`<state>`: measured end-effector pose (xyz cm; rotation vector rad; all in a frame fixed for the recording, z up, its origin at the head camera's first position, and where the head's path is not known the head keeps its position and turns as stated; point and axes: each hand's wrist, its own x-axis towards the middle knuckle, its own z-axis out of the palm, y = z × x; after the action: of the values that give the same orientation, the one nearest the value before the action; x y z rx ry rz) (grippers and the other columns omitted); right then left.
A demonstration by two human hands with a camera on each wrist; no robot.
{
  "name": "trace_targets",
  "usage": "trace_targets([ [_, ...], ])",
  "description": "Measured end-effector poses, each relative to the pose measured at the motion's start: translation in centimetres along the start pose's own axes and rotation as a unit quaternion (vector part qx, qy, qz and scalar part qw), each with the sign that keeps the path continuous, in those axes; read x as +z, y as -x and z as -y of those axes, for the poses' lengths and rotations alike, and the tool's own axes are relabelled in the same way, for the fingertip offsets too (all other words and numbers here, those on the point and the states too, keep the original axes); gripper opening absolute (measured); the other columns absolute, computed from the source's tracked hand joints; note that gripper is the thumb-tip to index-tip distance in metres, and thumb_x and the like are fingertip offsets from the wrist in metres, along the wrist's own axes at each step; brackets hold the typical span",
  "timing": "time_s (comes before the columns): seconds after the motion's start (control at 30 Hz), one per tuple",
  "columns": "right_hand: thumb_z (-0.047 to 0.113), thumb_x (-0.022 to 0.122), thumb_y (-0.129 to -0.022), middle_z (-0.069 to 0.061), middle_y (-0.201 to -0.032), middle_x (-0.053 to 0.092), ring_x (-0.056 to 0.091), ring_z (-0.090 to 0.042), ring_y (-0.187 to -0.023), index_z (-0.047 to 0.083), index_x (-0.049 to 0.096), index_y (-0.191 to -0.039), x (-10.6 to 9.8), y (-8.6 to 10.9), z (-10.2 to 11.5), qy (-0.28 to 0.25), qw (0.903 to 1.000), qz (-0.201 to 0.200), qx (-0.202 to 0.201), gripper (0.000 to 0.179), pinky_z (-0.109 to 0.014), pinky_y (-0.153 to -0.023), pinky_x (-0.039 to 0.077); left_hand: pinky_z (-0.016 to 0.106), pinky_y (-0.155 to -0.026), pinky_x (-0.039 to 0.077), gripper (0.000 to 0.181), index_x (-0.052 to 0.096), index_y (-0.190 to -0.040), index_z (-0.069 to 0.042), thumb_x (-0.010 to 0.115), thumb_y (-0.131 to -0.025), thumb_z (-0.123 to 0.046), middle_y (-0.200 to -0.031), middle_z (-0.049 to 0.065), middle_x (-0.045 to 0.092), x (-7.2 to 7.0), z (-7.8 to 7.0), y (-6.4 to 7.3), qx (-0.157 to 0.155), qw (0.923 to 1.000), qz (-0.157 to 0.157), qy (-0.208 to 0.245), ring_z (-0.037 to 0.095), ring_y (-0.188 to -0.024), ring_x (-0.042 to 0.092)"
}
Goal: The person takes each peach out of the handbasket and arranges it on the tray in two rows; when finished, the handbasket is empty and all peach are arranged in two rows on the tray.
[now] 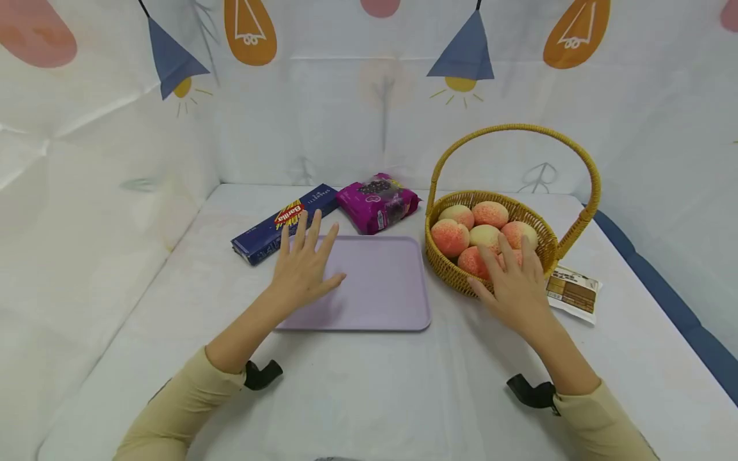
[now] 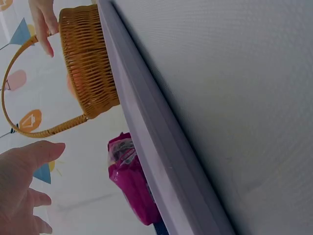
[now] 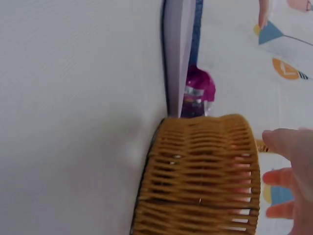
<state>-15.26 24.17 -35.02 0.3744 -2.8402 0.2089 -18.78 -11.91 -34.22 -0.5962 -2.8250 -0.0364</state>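
My left hand (image 1: 301, 269) is spread over the left part of a lilac tray (image 1: 380, 282), holding nothing. In the left wrist view its thumb and fingers stand above the tray's rim (image 2: 146, 142). My right hand (image 1: 516, 288) reaches over the near rim of a wicker basket (image 1: 455, 276) with a tall handle, fingers extended over the peaches (image 1: 450, 237) inside. From the right wrist view, the fingers (image 3: 281, 177) are just above the basket's rim, and peaches show through the weave. The hand hides part of the nearest peaches.
A blue Barilla spaghetti box (image 1: 259, 238) lies behind the tray at left, beside a purple snack packet (image 1: 380, 202). A brown and white packet (image 1: 573, 293) lies right of the basket. White cloth walls with printed lamps (image 1: 464, 48) stand behind the table (image 1: 392, 397).
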Motion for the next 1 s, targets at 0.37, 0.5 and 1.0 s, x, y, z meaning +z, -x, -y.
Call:
trace_targets([
  [0.37, 0.049, 0.045, -0.091, -0.027, -0.139, 0.018, -0.003, -0.058, -0.126, 0.008, 0.029, -0.14, 0.4, 2.0, -2.4, -0.024, 0.9966, 0.024, 0.075, 0.066, -0.071, -0.093, 0.006, 0.05, -0.103, -0.015, 0.087, 0.019, -0.147, -0.013, 0.058, -0.081, -0.054, -0.15, 0.022, 0.001, 0.4, -1.5, -1.5, 0.009, 0.9994, 0.018, 0.027, 0.033, -0.136, -0.012],
  [0.5, 0.05, 0.044, -0.091, -0.029, -0.139, 0.021, 0.003, -0.057, -0.126, 0.002, 0.029, -0.14, 0.4, 2.1, -2.9, -0.031, 0.9963, 0.015, 0.078, 0.07, -0.069, -0.095, 0.009, 0.051, -0.105, -0.008, 0.085, 0.022, -0.146, -0.012, 0.06, -0.081, -0.051, -0.15, 0.022, 0.003, 0.3, -1.8, -2.2, 0.016, 0.9994, 0.006, 0.032, 0.034, -0.137, -0.009],
  [1.0, 0.05, 0.042, -0.092, -0.032, -0.136, 0.026, 0.023, -0.051, -0.123, -0.008, 0.025, -0.138, 0.8, 3.3, -4.2, -0.104, 0.9861, 0.007, 0.13, 0.076, -0.062, -0.096, 0.02, 0.049, -0.108, 0.003, 0.085, 0.02, -0.147, -0.014, 0.05, -0.082, -0.06, -0.15, 0.021, 0.0, 1.3, -5.2, -7.8, 0.065, 0.986, 0.114, 0.102, 0.035, -0.136, -0.007],
])
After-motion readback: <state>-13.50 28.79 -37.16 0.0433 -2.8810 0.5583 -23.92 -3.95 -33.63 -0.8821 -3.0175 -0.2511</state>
